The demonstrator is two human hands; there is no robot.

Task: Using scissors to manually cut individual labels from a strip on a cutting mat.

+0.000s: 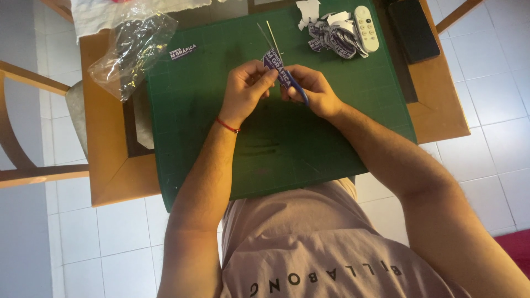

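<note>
Head view: sticker [277, 67] pinched between left hand [247, 91] and right hand [313, 91] fingertips

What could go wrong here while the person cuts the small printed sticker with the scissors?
1. The left hand pinches the sticker very near the scissors in the right hand, so the blades might nick a fingertip.
2. The sticker is small and held in the air above the green mat, so the cut might run crooked.
3. The scrap pile lies against the white remote; cut pieces might get mixed in.
</note>
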